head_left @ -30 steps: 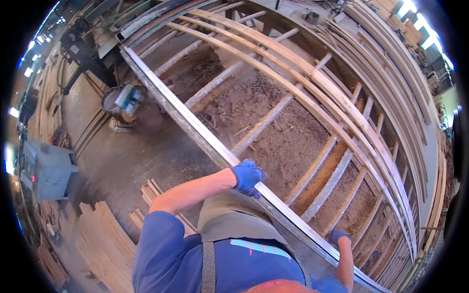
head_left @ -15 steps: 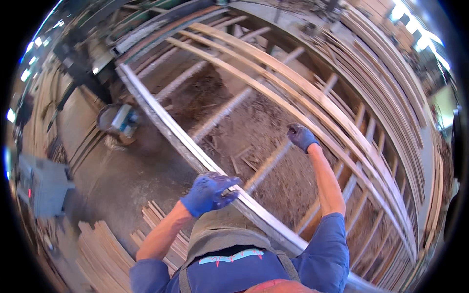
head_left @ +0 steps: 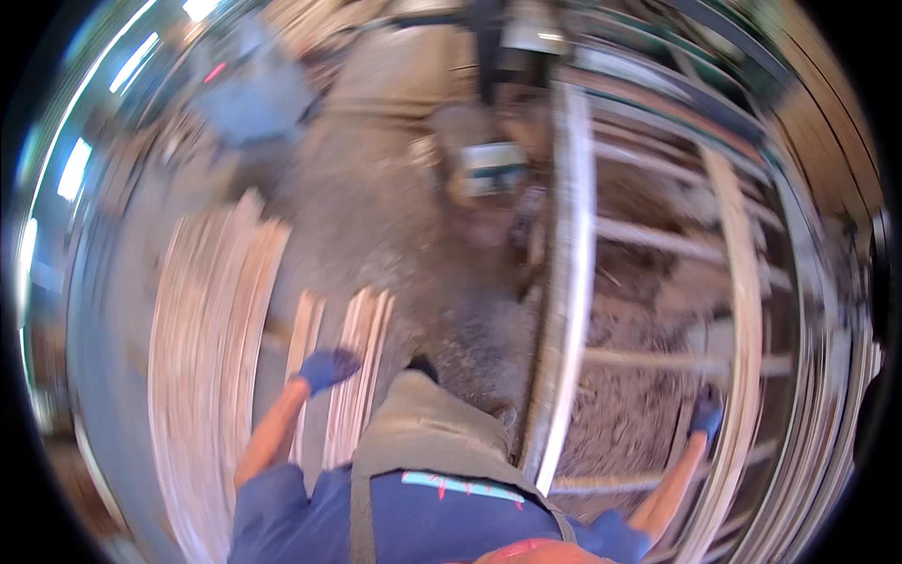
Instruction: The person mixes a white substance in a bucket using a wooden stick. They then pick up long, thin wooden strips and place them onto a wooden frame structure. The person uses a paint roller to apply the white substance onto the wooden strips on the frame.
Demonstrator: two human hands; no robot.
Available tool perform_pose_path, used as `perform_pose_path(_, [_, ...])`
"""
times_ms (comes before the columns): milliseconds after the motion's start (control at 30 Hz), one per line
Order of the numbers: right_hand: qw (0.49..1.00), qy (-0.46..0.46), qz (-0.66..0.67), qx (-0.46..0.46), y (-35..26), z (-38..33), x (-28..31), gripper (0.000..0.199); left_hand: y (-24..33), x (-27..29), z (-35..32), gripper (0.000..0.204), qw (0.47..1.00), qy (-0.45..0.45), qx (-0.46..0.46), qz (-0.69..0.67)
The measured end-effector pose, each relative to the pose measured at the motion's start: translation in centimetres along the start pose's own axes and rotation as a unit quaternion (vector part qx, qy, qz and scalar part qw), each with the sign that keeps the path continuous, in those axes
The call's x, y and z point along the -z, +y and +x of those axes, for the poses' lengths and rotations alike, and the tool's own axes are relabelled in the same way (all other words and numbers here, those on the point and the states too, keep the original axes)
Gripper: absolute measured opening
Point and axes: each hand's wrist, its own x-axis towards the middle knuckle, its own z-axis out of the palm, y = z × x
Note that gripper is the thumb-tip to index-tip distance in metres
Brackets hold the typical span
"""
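A small bundle of thin wooden slats (head_left: pixel 355 367) lies on the gritty floor (head_left: pixel 404 254) just left of my legs; my blue-gloved left hand (head_left: pixel 326 368) reaches over its near end, fingers loosely curled, holding nothing I can make out. My right hand (head_left: pixel 707 414) rests against a long plank (head_left: pixel 742 376) of the timber frame (head_left: pixel 564 282); blur hides how far it is closed.

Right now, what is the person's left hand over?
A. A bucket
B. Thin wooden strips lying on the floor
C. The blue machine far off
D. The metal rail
B: the gloved left hand hangs over the pale wooden strips on the floor, left of the rail.
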Motion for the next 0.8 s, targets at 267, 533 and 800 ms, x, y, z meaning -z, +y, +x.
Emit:
perform_pose_path(267, [0.889,-0.111,0.360,0.260,-49.9,1.4,2.6,0.035,8.3,29.0,3.5,0.041,0.934,0.158,-0.320,-0.034])
perform_pose_path(533, [0.824,-0.542,0.134,0.096,-66.3,0.9,-26.6,0.035,-0.6,43.7,6.0,0.035,0.899,0.157,-0.407,0.038])
perform_pose_path(800, [0.758,-0.628,-0.116,0.128,-87.5,14.0,-46.2,0.030,-16.9,55.2,19.2,0.031,0.931,0.204,-0.296,0.055])
